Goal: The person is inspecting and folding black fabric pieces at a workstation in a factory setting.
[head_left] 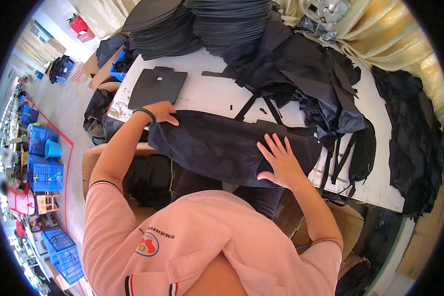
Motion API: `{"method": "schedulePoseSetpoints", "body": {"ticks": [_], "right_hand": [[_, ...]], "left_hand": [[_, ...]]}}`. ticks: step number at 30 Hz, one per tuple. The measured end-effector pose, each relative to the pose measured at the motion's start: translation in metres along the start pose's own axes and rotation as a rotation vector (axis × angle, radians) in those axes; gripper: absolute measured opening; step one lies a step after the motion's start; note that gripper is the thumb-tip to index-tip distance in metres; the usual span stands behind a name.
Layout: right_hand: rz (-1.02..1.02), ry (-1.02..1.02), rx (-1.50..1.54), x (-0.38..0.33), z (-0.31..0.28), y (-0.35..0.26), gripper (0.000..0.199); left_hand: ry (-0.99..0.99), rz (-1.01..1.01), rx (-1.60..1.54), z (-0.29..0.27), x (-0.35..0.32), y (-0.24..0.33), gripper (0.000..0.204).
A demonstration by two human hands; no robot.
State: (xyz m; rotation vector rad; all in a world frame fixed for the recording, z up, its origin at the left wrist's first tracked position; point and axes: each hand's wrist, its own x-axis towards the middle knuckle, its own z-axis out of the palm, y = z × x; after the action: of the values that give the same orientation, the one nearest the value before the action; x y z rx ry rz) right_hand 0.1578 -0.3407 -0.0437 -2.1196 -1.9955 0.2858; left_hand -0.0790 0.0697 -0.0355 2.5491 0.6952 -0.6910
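Observation:
A long black fabric bag [207, 143] lies across the near edge of the table and hangs toward my lap. At its upper left corner, my left hand [159, 112] is closed on the cloth, thumb on top and some fingers hidden. My right hand [280, 162] rests flat on the bag's right part with fingers spread. Beneath the bag's far edge, a dark stiff strip [271, 127] and two narrow black straps [245, 109] stick out. Beyond my left hand lies a flat black panel [158, 88] with a small square hole.
Tall stacks of black panels [227, 24] stand at the back of the white table [202, 93]. Heaped black fabric [301, 74] covers its right side, near a black pouch with straps [364, 150]. An open cardboard box [91, 160] sits below left; blue crates [45, 172] line the floor farther left.

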Motion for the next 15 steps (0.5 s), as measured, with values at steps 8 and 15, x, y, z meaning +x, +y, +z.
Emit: {"method": "schedulePoseSetpoints", "body": {"ticks": [8, 15], "right_hand": [[0.017, -0.145, 0.031, -0.001, 0.008, 0.009, 0.105], [0.003, -0.053, 0.063, 0.022, -0.028, -0.004, 0.083]], "left_hand": [[0.110, -0.205, -0.334, -0.006, -0.030, -0.063, 0.027], [0.230, -0.088, -0.305, -0.042, -0.074, -0.024, 0.023]]}}
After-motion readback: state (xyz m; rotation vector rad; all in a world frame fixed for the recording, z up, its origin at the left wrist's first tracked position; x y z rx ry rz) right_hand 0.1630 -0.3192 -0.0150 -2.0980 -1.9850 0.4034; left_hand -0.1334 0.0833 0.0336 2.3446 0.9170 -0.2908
